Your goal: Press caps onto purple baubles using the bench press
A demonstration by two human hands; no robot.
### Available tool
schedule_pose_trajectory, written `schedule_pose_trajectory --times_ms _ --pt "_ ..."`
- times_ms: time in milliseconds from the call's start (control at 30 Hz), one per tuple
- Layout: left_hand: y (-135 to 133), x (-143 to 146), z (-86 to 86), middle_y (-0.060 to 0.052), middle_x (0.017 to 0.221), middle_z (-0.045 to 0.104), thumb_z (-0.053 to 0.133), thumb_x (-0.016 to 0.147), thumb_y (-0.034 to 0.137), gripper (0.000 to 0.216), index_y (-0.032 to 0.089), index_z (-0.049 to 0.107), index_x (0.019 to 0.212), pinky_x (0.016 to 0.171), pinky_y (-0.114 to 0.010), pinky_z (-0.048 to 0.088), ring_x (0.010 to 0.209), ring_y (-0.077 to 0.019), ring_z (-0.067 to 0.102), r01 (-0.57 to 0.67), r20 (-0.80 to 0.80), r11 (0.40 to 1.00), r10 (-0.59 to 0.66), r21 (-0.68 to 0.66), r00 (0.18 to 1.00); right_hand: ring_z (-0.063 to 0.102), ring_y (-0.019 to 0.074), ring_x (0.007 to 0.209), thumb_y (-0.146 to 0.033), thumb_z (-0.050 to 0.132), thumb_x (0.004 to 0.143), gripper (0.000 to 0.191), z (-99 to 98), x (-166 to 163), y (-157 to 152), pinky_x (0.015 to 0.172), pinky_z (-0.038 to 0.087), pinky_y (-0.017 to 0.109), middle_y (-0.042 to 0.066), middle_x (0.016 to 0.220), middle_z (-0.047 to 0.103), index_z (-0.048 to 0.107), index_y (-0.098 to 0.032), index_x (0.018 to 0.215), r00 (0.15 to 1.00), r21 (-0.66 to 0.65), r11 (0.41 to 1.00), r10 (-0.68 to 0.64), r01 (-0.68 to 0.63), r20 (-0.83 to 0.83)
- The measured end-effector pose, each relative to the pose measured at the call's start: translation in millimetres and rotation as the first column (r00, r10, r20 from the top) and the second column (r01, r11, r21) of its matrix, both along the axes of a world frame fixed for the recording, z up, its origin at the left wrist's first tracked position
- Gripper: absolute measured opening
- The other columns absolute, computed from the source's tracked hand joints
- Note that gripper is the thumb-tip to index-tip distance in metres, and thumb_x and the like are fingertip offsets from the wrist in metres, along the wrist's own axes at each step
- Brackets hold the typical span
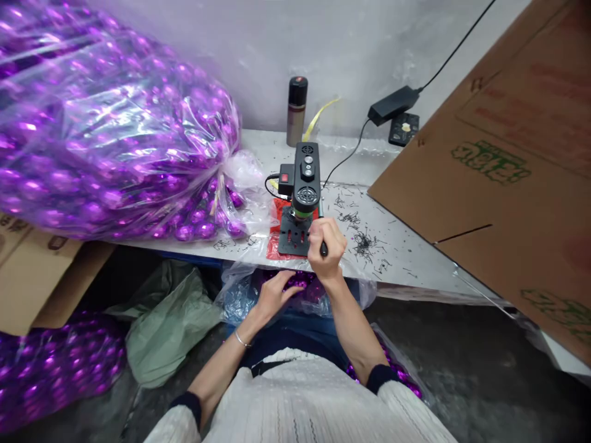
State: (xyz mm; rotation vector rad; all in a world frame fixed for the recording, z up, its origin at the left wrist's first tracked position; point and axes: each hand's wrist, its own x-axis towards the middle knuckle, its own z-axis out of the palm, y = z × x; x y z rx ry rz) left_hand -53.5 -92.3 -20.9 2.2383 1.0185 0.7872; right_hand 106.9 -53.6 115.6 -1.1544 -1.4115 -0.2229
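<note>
My right hand [327, 246] is wrapped round the black lever handle [324, 249] at the front right of a small black bench machine [307, 175]. The machine has vent grilles, buttons and a slotted base plate [290, 241], which rests on a red sheet [273, 247]. My left hand [273, 295] reaches over shiny purple balls [302, 280] in a clear plastic bag [240, 301] at the table's front edge. Its thumb and fingers are apart, with purple balls showing between them. Whether the fingertips touch a ball is hard to see.
A large clear bag of purple balls [115, 135] fills the table's left. Black bits [364, 243] litter the tabletop on the right, beside a big cardboard box [489, 172]. Behind the machine stand a spray can [297, 114] and a power adapter [394, 106] with its cord.
</note>
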Motion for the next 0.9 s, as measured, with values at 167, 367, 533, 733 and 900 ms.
schedule_pose_trajectory --times_ms 167,367,533,733,900 --pt "105.6 -19.3 66.8 -0.013 0.108 0.071 0.045 0.099 0.024 0.025 0.016 0.067 0.106 0.097 -0.038 0.051 0.105 -0.0232 0.067 -0.348 0.109 0.903 0.331 0.251 0.938 0.052 0.0133 0.067 -0.014 0.043 0.095 0.023 -1.9 0.2 0.9 0.063 0.041 0.028 0.001 0.070 0.053 0.050 -0.021 0.074 1.000 0.029 0.999 0.015 -0.015 0.002" --pt "238.1 -33.6 94.7 -0.025 0.112 0.066 0.058 0.083 0.016 0.013 0.010 0.066 0.091 0.108 -0.055 0.036 0.119 -0.0385 0.056 -0.445 -0.418 0.880 0.471 0.165 0.777 0.052 0.0135 0.066 -0.014 0.043 0.094 0.023 -6.5 1.7 0.7 0.061 0.041 0.029 0.001 0.069 0.054 0.051 -0.021 0.073 1.000 0.018 1.000 0.009 -0.009 0.020" --pt "249.9 -33.4 99.4 -0.023 0.105 0.070 0.063 0.081 0.023 0.019 0.009 0.067 0.094 0.100 -0.050 0.044 0.112 -0.0381 0.062 -0.460 -0.486 0.886 0.428 0.058 0.762 0.053 0.0133 0.066 -0.013 0.043 0.094 0.022 -10.4 3.1 0.6 0.061 0.041 0.029 0.001 0.069 0.055 0.051 -0.020 0.074 0.999 0.013 1.000 0.018 -0.019 0.040" --pt "190.9 -55.3 98.2 -0.011 0.116 0.069 0.068 0.081 0.045 0.059 0.018 0.053 0.131 0.086 -0.036 0.058 0.095 -0.0215 0.070 -0.287 0.339 0.853 0.451 -0.435 0.826 0.051 0.0129 0.065 -0.013 0.043 0.094 0.023 -4.4 4.2 0.3 0.061 0.041 0.028 0.001 0.069 0.054 0.049 -0.021 0.073 0.998 0.018 1.000 0.017 -0.018 0.061" --pt "114.5 -52.7 83.0 -0.012 0.110 0.072 0.056 0.088 0.062 0.056 0.019 0.059 0.124 0.080 -0.037 0.062 0.087 -0.0217 0.074 0.115 0.545 0.675 0.471 -0.729 0.694 0.051 0.0130 0.065 -0.014 0.044 0.095 0.024 2.8 5.6 0.1 0.062 0.040 0.029 0.001 0.068 0.053 0.050 -0.021 0.073 0.999 -0.012 1.000 0.021 -0.021 0.027"
